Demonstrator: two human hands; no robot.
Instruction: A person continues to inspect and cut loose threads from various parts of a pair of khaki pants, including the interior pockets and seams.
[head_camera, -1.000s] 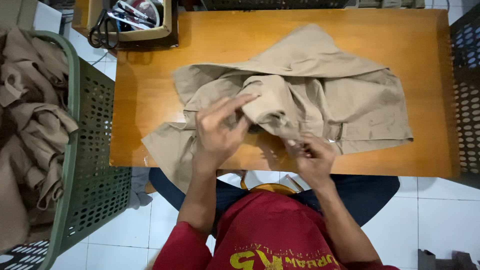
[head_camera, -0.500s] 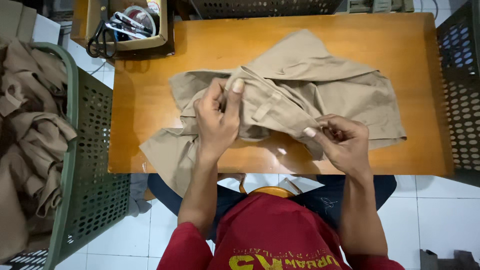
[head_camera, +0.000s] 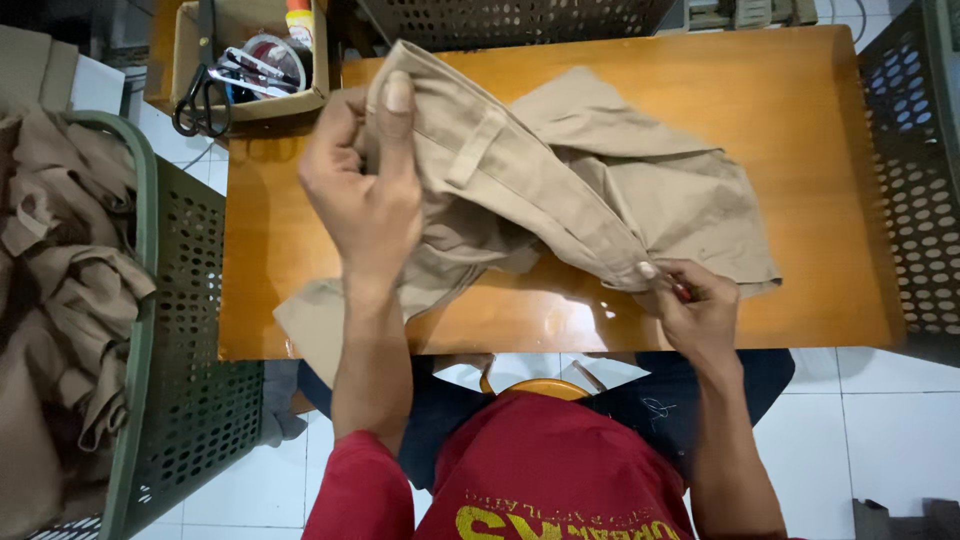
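Note:
A beige pair of trousers (head_camera: 640, 190) lies partly on the orange wooden table (head_camera: 800, 110). My left hand (head_camera: 365, 195) grips the waistband end and holds it lifted above the table's left part. My right hand (head_camera: 690, 300) pinches the other end of the waistband near the table's front edge, with something small and red between its fingers. The waistband with a belt loop is stretched between both hands. One trouser leg hangs over the front left edge.
A green perforated basket (head_camera: 150, 330) full of beige garments stands at my left. A cardboard box (head_camera: 250, 50) with scissors and a tape roll sits at the back left. Dark perforated crates stand at the right (head_camera: 920, 180) and behind the table.
My left hand has risen and moved left with the waistband, lifting the cloth off the table. My right hand shifted right, pulling the waistband taut.

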